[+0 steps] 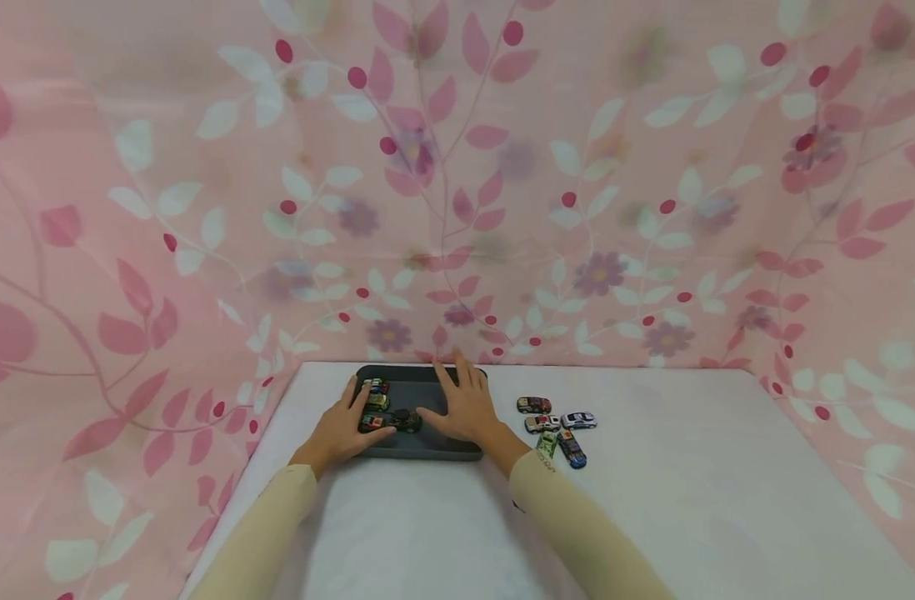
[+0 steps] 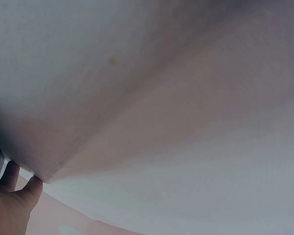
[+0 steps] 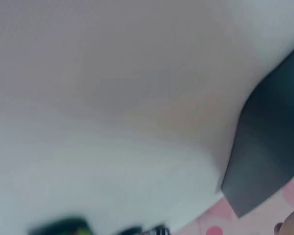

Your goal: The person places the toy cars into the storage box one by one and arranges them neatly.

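Observation:
A dark grey tray (image 1: 427, 455) lies on the white table with several toy cars at its left side. Among them are a yellow-green toy car (image 1: 377, 402) and a dark toy car (image 1: 407, 422). My left hand (image 1: 342, 431) lies over the tray's left edge, fingers extended, thumb by the front car. Over the right half of the tray, my right hand (image 1: 467, 408) has its fingers spread, its thumb tip near the dark car. Whether that thumb touches the car I cannot tell. In the left wrist view only part of the left hand (image 2: 12, 198) shows.
Right of the tray several toy cars sit loose on the table (image 1: 675, 483): a red-black car (image 1: 534, 405), a white car (image 1: 579, 420), a green car (image 1: 547, 444) and a blue car (image 1: 572, 449) among them. Pink floral cloth (image 1: 502, 208) hangs behind the table.

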`<state>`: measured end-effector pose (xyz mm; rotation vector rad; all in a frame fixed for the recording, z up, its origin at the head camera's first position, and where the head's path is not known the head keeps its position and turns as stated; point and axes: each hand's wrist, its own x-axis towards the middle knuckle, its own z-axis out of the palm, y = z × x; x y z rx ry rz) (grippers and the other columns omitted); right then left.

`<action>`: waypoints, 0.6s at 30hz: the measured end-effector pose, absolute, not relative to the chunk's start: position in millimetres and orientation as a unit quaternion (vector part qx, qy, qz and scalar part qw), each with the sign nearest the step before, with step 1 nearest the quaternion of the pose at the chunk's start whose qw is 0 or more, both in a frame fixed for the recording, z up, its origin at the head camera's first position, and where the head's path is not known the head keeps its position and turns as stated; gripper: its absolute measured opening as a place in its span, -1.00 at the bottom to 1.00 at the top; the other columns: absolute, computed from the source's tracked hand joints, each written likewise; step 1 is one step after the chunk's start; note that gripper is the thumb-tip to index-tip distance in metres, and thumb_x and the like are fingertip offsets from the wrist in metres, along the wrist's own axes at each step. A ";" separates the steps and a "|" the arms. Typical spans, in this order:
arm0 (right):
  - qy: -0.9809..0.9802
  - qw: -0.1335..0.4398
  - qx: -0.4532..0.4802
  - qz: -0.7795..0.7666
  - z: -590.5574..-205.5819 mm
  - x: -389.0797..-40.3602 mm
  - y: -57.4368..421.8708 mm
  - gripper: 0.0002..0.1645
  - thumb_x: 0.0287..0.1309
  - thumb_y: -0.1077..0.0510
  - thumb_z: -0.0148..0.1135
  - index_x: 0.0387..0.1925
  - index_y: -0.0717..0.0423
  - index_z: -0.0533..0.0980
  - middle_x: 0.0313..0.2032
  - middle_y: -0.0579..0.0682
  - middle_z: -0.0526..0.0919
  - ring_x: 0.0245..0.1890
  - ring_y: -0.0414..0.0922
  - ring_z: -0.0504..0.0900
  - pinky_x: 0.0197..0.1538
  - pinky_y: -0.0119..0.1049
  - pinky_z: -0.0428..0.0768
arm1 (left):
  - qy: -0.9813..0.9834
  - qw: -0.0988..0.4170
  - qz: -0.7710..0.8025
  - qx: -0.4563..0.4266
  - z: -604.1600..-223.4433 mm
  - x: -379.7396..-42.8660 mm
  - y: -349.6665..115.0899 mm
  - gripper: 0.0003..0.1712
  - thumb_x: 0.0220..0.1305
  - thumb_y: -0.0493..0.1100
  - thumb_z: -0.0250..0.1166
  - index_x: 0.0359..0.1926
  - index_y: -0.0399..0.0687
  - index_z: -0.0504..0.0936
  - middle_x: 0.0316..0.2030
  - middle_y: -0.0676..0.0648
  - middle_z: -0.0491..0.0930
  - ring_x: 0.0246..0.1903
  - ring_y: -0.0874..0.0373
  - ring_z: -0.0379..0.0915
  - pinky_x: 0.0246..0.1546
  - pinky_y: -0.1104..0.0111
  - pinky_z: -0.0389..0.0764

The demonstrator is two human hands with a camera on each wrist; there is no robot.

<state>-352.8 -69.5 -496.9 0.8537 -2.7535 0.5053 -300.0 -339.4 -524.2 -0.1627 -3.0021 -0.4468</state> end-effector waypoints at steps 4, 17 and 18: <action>-0.932 0.136 0.300 0.149 -496.2 -358.2 -59.1 0.10 0.17 -0.53 0.03 0.58 -0.19 -0.06 0.58 0.09 -0.38 0.53 0.19 -0.06 0.47 0.25 -0.01 | -0.987 0.048 -0.144 -0.051 -523.5 -300.6 -341.9 0.28 0.10 0.61 0.12 0.57 -0.09 -0.02 0.56 -0.31 -0.24 0.35 -0.42 0.21 0.25 -0.24 0.32; -0.954 0.134 0.240 0.121 -494.7 -376.8 -23.5 0.13 0.15 -0.58 -0.04 0.59 -0.26 -0.17 0.58 0.13 -0.21 0.53 0.20 -0.02 0.49 0.24 -0.09 | -0.984 0.052 -0.162 -0.059 -525.6 -301.7 -340.9 0.22 0.11 0.58 0.14 0.56 -0.06 0.05 0.56 -0.31 -0.24 0.34 -0.43 0.21 0.27 -0.25 0.29; -0.956 0.126 0.234 0.124 -495.2 -377.2 -20.1 0.13 0.15 -0.58 -0.04 0.59 -0.27 -0.17 0.58 0.13 -0.21 0.53 0.20 -0.05 0.49 0.24 -0.11 | -0.983 0.054 -0.164 -0.059 -525.9 -301.9 -340.4 0.22 0.11 0.57 0.15 0.56 -0.06 0.05 0.56 -0.31 -0.23 0.34 -0.43 0.22 0.27 -0.25 0.29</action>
